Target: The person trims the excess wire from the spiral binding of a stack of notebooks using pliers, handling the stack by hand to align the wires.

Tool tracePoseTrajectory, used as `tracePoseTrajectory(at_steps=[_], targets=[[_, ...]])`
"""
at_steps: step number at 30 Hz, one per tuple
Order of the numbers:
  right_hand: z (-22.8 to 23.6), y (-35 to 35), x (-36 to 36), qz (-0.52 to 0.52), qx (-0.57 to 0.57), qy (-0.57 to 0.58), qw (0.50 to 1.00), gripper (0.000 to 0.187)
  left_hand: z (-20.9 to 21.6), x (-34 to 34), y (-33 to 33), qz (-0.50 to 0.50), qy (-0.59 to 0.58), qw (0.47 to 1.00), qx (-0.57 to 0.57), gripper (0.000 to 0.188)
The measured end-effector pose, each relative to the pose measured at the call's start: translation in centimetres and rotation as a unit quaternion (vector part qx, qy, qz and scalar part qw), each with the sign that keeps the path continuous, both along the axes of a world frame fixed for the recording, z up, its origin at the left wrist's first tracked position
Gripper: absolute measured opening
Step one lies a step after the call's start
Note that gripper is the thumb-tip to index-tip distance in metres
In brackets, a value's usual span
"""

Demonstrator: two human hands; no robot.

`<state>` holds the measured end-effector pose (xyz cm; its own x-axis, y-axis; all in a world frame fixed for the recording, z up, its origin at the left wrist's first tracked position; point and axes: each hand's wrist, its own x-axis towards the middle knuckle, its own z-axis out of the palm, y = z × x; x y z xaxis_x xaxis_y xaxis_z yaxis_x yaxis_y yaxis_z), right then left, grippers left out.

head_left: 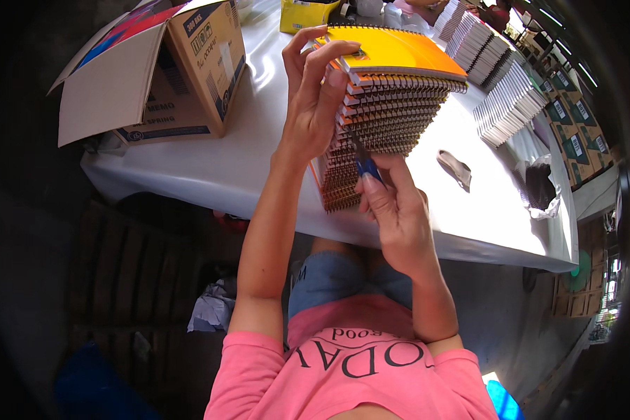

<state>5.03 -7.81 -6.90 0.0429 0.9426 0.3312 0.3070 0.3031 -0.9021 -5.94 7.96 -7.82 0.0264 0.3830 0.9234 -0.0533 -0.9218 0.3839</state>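
A tall stack of spiral notebooks [392, 119] stands at the table's near edge, its wire-bound sides toward me. The top notebook has a yellow-orange cover [399, 49]. My left hand [315, 98] grips the top notebooks at their left corner, with fingers over the cover and the thumb against the edge. In my right hand [399, 210] is a blue-handled hand tool [367, 168] with a narrow dark tip, probably pliers. The tip points up at the wire coils on the near side; whether it touches them I cannot tell.
An open cardboard box [196, 77] sits on the white-covered table [259, 168] at left. At back right are stacks of notebooks [507, 105]. A crumpled scrap [455, 170] and a plastic bag with dark contents [540, 185] lie at right. A yellow box [308, 15] is behind.
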Motion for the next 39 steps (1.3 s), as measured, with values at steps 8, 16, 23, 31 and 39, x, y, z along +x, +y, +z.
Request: tracePoseTrajectory(at_steps=[8, 16, 23, 31, 39], targets=[[-2.0, -0.1, 0.5, -0.148, 0.177, -0.234, 0.944, 0.039, 0.1, 0.0, 0.3, 0.009, -0.002, 1.0, -0.01, 0.034], [-0.9, 0.4, 0.2, -0.154, 0.18, -0.327, 0.915, 0.039, 0.1, 0.1, 0.3, 0.012, -0.005, 1.0, -0.008, 0.034], [-0.1, -0.6, 0.2, 0.006, -0.089, 0.022, 0.996, 0.033, -0.1, 0.2, 0.0, -0.001, -0.012, 1.0, -0.001, 0.034], [-2.8, 0.2, 1.0, -0.158, 0.185, -0.278, 0.929, 0.043, 0.3, 0.1, 0.2, 0.015, -0.004, 1.0, 0.006, 0.034], [-2.8, 0.6, 0.7, -0.178, 0.201, -0.311, 0.912, 0.045, 0.1, 0.1, 0.5, 0.024, 0.0, 1.0, 0.014, 0.035]])
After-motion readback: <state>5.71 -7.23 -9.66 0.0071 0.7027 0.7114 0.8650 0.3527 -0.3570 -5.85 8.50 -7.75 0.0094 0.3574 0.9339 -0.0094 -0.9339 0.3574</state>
